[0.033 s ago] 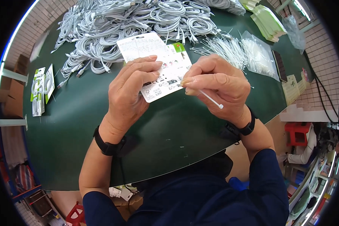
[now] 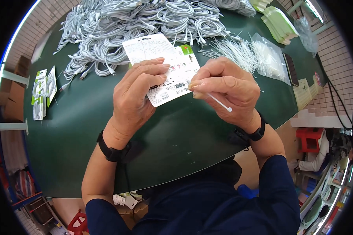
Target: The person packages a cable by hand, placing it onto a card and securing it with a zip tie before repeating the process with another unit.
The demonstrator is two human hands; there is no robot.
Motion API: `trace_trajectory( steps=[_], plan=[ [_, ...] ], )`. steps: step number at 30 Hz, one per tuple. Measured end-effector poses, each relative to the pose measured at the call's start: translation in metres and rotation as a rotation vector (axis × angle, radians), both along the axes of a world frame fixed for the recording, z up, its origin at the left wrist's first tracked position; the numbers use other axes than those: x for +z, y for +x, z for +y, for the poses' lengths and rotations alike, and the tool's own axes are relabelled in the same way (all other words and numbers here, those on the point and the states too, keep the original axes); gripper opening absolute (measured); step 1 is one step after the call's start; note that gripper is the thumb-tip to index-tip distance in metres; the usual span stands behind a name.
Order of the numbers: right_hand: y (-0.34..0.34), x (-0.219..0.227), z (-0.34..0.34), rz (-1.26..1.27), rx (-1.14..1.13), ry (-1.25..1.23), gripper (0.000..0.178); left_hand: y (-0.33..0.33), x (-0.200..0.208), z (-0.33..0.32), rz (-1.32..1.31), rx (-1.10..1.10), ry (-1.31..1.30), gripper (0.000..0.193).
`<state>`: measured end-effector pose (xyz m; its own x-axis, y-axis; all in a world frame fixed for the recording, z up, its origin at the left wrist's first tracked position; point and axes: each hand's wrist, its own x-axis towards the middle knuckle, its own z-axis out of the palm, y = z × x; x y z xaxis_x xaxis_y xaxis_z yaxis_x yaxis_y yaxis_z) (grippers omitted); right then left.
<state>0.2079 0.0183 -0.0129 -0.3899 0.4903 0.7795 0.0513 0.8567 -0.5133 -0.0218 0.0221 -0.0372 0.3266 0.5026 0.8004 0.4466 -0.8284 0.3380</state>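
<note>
My left hand (image 2: 134, 88) is closed on a white printed packaging card (image 2: 177, 80) with a green corner, held tilted above the table. Its fingers lie across the card's face and the thumb is hidden behind. A hang-hole flap (image 2: 150, 46) stands up at the card's far end. In a pinch, my right hand (image 2: 229, 88) grips a white cable tie (image 2: 219, 102) against the card's right edge. The tie's head points down toward me, and its other end is hidden at the fingertips. Whether a cable sits behind the card cannot be seen.
Coiled grey cables (image 2: 102, 35) are heaped at the back of the dark green table (image 2: 164, 145). Loose cable ties (image 2: 235, 53) and a clear bag of ties (image 2: 268, 58) lie back right, near a phone (image 2: 291, 69) and green card stacks (image 2: 279, 24). Carded cables (image 2: 40, 96) lie left.
</note>
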Motion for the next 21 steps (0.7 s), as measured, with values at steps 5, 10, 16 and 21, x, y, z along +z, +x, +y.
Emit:
trace_trajectory(
  steps=[5,10,16,21],
  plan=[
    [0.001,-0.001,0.001,-0.024,-0.019,-0.023,0.024,0.001,-0.001,0.001,-0.013,-0.021,0.014,0.029],
    [0.000,0.000,0.000,-0.033,-0.023,-0.026,0.024,0.001,-0.003,0.002,-0.011,-0.031,0.024,0.030],
    [0.000,-0.004,0.005,-0.072,-0.010,-0.057,0.024,0.003,0.000,-0.001,0.021,-0.023,0.014,0.029],
    [0.004,-0.005,0.008,-0.139,0.015,-0.206,0.022,0.008,0.005,-0.009,0.054,-0.032,0.014,0.027]
  ],
)
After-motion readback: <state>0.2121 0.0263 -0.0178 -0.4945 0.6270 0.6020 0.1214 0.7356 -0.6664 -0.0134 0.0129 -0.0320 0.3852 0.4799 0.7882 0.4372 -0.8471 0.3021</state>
